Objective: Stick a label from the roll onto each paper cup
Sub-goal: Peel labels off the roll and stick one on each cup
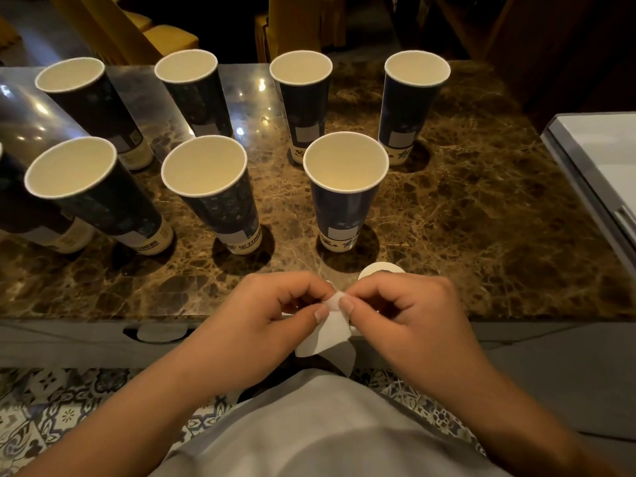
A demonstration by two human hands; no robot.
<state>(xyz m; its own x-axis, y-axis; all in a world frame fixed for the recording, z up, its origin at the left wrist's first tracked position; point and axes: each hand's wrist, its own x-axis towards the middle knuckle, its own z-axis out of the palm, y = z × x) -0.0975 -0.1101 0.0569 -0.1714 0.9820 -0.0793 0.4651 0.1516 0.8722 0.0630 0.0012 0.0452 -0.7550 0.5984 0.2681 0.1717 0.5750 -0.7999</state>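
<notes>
we are holding both hands together at the near edge of the marble counter [481, 215], just in front of our grey shirt [327, 428]. the left hand [275, 318] is curling closed, with its thumb and forefinger pinching the top corner of a small white strip of label paper [327, 333]. the right hand [409, 311] is also curling closed, with its thumb and forefinger pinching the same corner from the other side, so the fingertips of both hands are touching there. the rest of the strip is hanging down below the thumbs, over the counter edge. we cannot tell whether a label is separating from its backing.

the label roll [380, 270] is sitting on the counter just behind the right hand, which is hiding most of it.

the paper cups are standing upright and open on the counter in two rows. the far row is holding four cups: far left [93, 108], second [196, 94], third [303, 101] and far right [409, 101]. the near row is showing a left cup [96, 194], a middle cup [213, 194] and a right cup [346, 191], with one more cup [41, 228] partly cut off at the left border. pale rectangular patches are showing low on the sides of several cups. a white and grey box [599, 160] is lying at the right end of the counter.
</notes>
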